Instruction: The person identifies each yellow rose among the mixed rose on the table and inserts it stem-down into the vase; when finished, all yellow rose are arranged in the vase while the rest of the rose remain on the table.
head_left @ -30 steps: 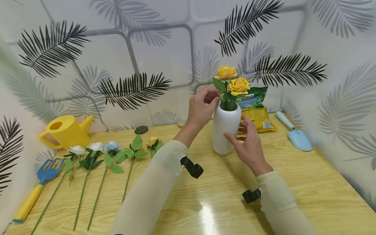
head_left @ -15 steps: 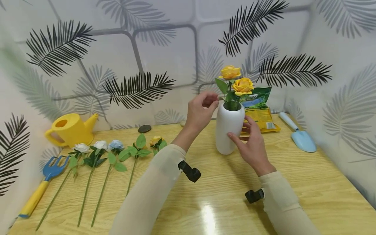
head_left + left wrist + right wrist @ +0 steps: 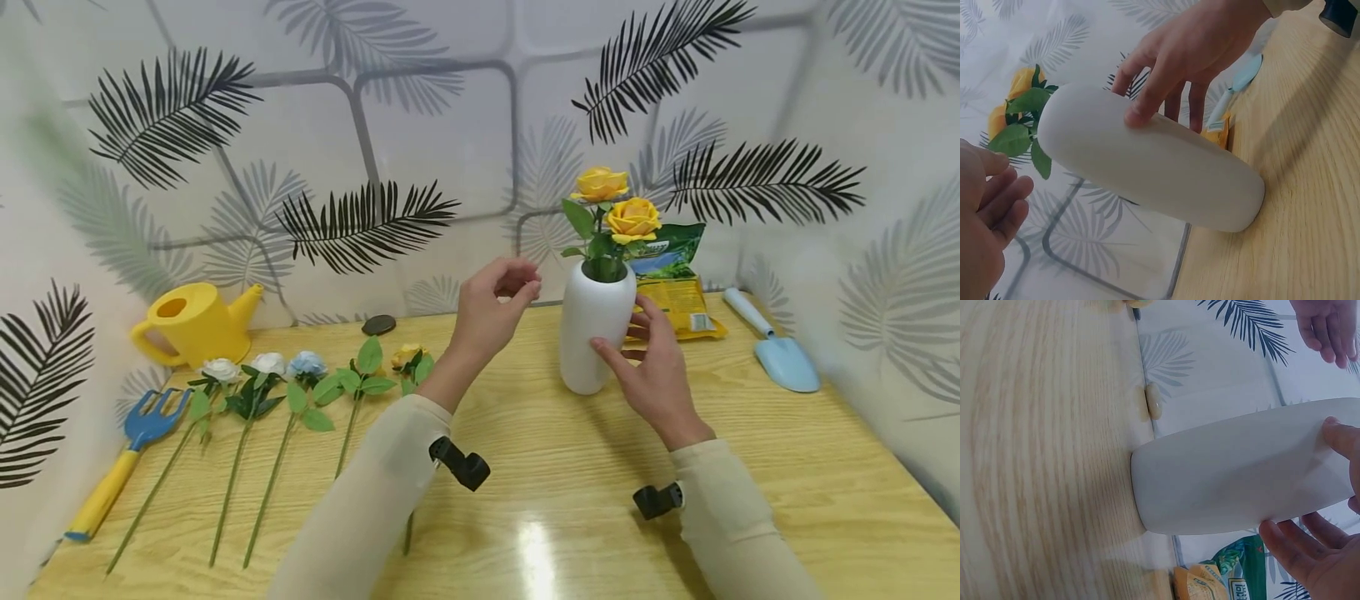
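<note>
While the white vase [image 3: 596, 327] stands upright on the wooden table [image 3: 750, 467] toward the back, just in front of the yellow-green bag [image 3: 671, 279], two yellow roses [image 3: 618, 204] are carried in its neck, and its side is touched by the thumb and straight fingers of the right hand [image 3: 652, 367]. The left hand [image 3: 487, 312] is held in the air just left of the vase, apart from it, fingers loosely curled with nothing pinched. Farther out, loose stemmed roses [image 3: 277, 392] are laid in a row at the left beside a blue fork [image 3: 123, 454] and a yellow watering can [image 3: 191, 321], and a light-blue trowel [image 3: 776, 354] is seen at the right.
</note>
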